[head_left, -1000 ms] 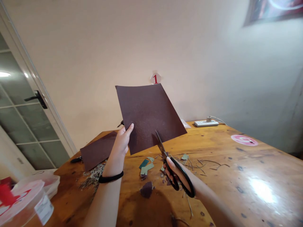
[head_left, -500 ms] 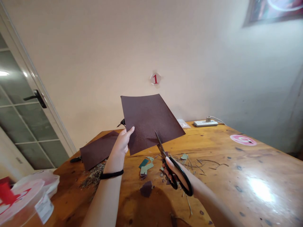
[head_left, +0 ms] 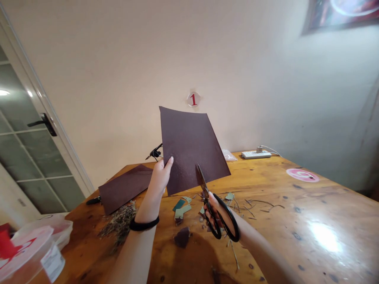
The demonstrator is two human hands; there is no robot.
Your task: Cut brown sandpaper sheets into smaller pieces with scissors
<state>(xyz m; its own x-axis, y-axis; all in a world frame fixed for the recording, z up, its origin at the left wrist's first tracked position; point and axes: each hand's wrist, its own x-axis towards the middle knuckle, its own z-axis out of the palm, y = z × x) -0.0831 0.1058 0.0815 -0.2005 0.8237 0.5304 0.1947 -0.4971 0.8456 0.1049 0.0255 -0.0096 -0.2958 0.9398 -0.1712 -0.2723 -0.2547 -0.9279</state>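
Note:
A dark brown sheet of card (head_left: 189, 142) is held up above the table, its lower left edge pinched by my left hand (head_left: 161, 175), thumb in front and fingers behind. My right hand (head_left: 213, 213) grips a pair of black-handled scissors (head_left: 227, 219), with the blades pointing up at the card's lower edge. One blade lies in front of the card; the other is mostly hidden. Below the hands, green paper scraps (head_left: 182, 211) and a dark brown offcut (head_left: 182, 237) are strewn on the wooden table (head_left: 281, 244).
Another dark brown sheet (head_left: 124, 189) lies at the left beside a heap of dried plant bits (head_left: 121, 223). Thin dry stems (head_left: 263, 205) are scattered right of centre. A power strip (head_left: 256, 154) and a pink round sticker (head_left: 302, 175) are farther back; a clear plastic tub (head_left: 32, 252) stands front left.
My left hand has shifted slightly right, tilting the card so its top stands higher. The scissors remain at its lower edge, with the blades now closer together.

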